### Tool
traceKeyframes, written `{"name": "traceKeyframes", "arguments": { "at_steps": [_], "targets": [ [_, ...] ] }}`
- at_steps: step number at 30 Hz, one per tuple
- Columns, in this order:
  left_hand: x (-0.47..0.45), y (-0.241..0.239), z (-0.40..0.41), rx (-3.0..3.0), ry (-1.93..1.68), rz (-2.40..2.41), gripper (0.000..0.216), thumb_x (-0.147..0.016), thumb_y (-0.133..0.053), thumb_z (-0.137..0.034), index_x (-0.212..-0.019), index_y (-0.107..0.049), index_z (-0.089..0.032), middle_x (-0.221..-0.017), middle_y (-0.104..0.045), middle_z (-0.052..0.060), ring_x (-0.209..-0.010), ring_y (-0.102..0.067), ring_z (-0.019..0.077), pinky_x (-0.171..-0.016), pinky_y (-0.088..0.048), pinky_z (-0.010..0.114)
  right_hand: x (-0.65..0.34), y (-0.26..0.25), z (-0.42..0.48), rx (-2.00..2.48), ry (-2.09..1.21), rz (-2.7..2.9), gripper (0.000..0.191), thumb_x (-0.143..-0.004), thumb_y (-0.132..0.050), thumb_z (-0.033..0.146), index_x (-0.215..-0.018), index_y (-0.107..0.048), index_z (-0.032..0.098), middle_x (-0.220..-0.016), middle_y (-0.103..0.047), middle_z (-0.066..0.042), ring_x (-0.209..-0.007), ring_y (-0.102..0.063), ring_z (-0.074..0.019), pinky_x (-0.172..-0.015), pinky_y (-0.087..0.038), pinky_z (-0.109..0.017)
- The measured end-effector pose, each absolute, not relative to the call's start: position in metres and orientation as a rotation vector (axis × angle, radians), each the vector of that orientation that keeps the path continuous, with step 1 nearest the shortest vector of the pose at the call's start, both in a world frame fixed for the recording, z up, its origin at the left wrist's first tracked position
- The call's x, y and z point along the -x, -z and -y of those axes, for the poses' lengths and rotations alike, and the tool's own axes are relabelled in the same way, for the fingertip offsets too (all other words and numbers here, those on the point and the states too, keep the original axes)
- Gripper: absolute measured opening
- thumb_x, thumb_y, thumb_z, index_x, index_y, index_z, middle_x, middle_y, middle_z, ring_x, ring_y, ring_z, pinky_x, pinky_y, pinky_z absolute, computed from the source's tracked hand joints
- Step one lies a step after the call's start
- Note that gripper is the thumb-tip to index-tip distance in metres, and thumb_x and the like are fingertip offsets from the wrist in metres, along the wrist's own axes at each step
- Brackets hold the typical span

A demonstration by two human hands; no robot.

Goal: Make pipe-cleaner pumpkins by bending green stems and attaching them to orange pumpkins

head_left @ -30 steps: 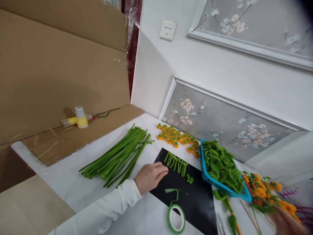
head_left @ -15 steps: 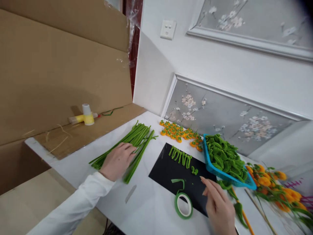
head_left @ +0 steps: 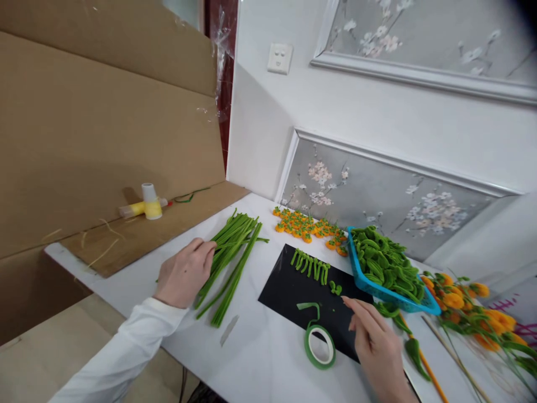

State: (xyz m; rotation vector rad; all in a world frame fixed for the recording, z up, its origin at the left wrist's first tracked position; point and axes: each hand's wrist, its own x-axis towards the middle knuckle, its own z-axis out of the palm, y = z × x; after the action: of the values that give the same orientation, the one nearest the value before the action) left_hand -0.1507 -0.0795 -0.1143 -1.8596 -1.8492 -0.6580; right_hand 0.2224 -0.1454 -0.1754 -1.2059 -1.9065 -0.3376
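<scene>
My left hand [head_left: 184, 273] lies on the bundle of long green pipe-cleaner stems [head_left: 230, 254] on the white table, fingers curled over the stems near their middle. My right hand [head_left: 375, 344] rests low on the black mat [head_left: 289, 294], fingers stretched out and holding nothing, just right of a roll of green floral tape [head_left: 319, 347]. A row of short bent green pieces [head_left: 310, 266] lies on the mat's far edge.
A blue basket [head_left: 419, 307] full of green loops [head_left: 388, 266] stands to the right. Small orange flowers [head_left: 308, 228] lie by the wall. Finished orange flower stems [head_left: 470, 310] lie at far right. A yellow glue bottle [head_left: 145, 204] sits on cardboard [head_left: 126, 235] at left.
My left hand has moved from the mat's corner onto the green stems and then slid a little left. My right hand left the orange flowers and came to the mat by the tape.
</scene>
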Motion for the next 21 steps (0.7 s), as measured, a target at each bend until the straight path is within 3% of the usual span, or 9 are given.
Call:
{"name": "traceKeyframes", "arguments": {
  "at_steps": [6, 9, 12, 16, 18, 21],
  "targets": [
    [0.142, 0.122, 0.085, 1.942, 0.621, 1.895, 0.026, -0.092, -0.039, -0.025, -0.103, -0.063, -0.021, -0.093, -0.059, 0.002, -0.070, -0.056, 0.0157, -0.056, -0.035, 0.029, -0.218, 0.172, 0.148, 1.183, 0.307, 1.940, 0.041, -0.085, -0.032, 0.002, -0.115, -0.054, 0.018, -0.103, -0.053, -0.004, -0.064, -0.050, 0.0016, -0.061, -0.043, -0.008],
    [0.132, 0.132, 0.092, 2.214, 0.407, 1.770, 0.027, -0.091, -0.039, -0.018, -0.084, -0.065, -0.018, -0.083, -0.058, 0.005, -0.075, -0.056, 0.0185, -0.059, -0.037, 0.031, -0.217, 0.169, 0.149, 1.161, 0.305, 1.957, 0.039, -0.086, -0.032, 0.003, -0.114, -0.055, 0.017, -0.102, -0.053, -0.005, -0.064, -0.051, 0.0015, -0.063, -0.044, -0.008],
    [0.125, 0.131, 0.096, 2.296, 0.379, 1.730, 0.032, -0.093, -0.040, -0.026, -0.073, -0.063, -0.016, -0.080, -0.057, 0.008, -0.082, -0.054, 0.0224, -0.070, -0.040, 0.036, -0.217, 0.167, 0.148, 1.151, 0.311, 1.937, 0.037, -0.087, -0.032, 0.003, -0.113, -0.055, 0.017, -0.101, -0.053, -0.005, -0.065, -0.052, 0.0012, -0.063, -0.044, -0.008],
    [0.111, 0.120, 0.090, 2.412, 0.416, 1.616, 0.022, -0.088, -0.052, -0.034, -0.092, -0.064, -0.016, -0.107, -0.058, 0.008, -0.103, -0.050, 0.0248, -0.081, -0.041, 0.040, -0.216, 0.168, 0.146, 1.130, 0.320, 1.921, 0.034, -0.089, -0.033, 0.005, -0.110, -0.057, 0.016, -0.103, -0.053, -0.006, -0.064, -0.051, 0.0012, -0.061, -0.045, -0.008],
    [0.104, 0.118, 0.082, 2.515, 0.339, 1.469, 0.021, -0.083, -0.056, -0.022, -0.103, -0.061, -0.017, -0.125, -0.053, 0.007, -0.120, -0.042, 0.0267, -0.093, -0.036, 0.045, -0.217, 0.169, 0.145, 1.114, 0.320, 1.938, 0.033, -0.089, -0.033, 0.005, -0.111, -0.056, 0.016, -0.103, -0.053, -0.006, -0.064, -0.052, 0.0012, -0.061, -0.045, -0.008],
    [0.102, 0.122, 0.071, 2.587, 0.123, 1.398, 0.032, -0.077, -0.048, -0.004, -0.104, -0.059, -0.016, -0.123, -0.055, 0.009, -0.128, -0.036, 0.0299, -0.101, -0.023, 0.056, -0.218, 0.170, 0.144, 1.082, 0.341, 1.965, 0.033, -0.089, -0.033, 0.005, -0.112, -0.054, 0.016, -0.104, -0.052, -0.007, -0.063, -0.052, 0.0016, -0.062, -0.046, -0.008]
  ]
}}
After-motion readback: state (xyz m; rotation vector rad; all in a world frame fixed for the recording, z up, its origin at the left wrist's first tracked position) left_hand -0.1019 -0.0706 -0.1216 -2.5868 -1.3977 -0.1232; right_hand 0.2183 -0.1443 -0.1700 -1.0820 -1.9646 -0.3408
